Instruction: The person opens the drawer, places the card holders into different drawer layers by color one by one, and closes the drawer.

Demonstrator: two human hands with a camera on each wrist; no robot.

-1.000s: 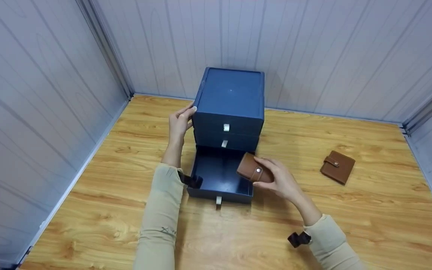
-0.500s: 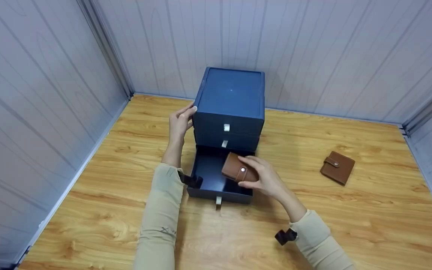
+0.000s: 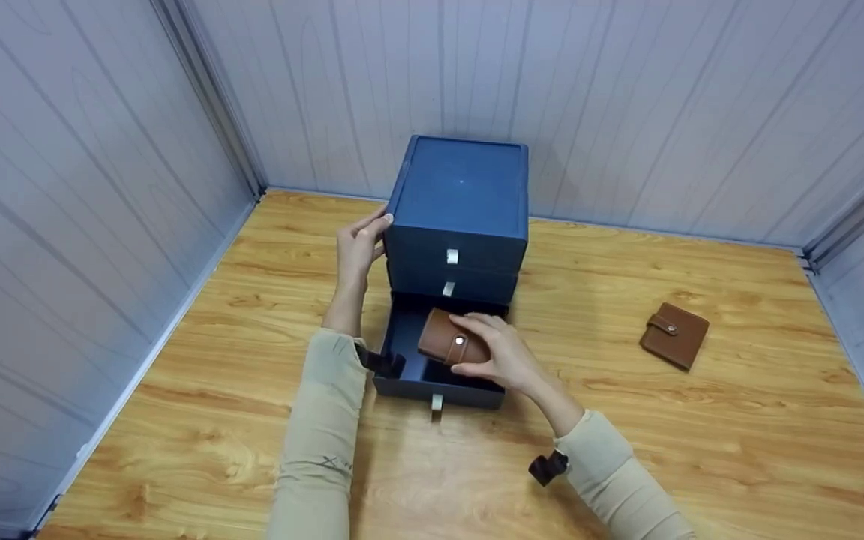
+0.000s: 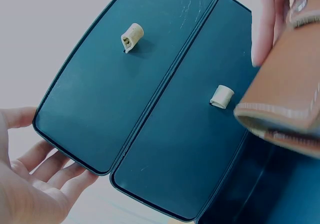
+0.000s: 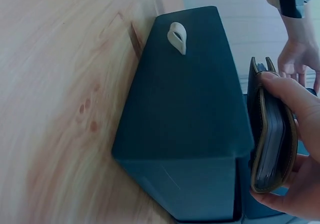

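A brown leather card wallet (image 3: 441,336) with a snap strap hangs over the pulled-out bottom drawer (image 3: 402,388) in the head view. My right hand (image 3: 505,358) grips it between thumb and fingers. Clear card sleeves show along the edge of the card wallet (image 5: 270,139) in the right wrist view. The drawer belongs to a dark blue drawer cabinet (image 3: 462,184), whose two upper drawers are closed. With its thumb at the cabinet's front top corner, my left hand (image 3: 357,251) rests its fingers along the left side. In the left wrist view those fingers (image 4: 75,181) lie lightly bent against the edge.
A second brown snap wallet (image 3: 676,337) lies on the wooden table (image 3: 702,442) to the right. Every drawer has a pale pull tab, such as the bottom one (image 3: 436,405). Pale panel walls (image 3: 627,112) enclose the table's back and sides.
My right hand has carried the card wallet leftward, from the drawer's right edge to over its middle. The left hand has stayed at the cabinet's side.
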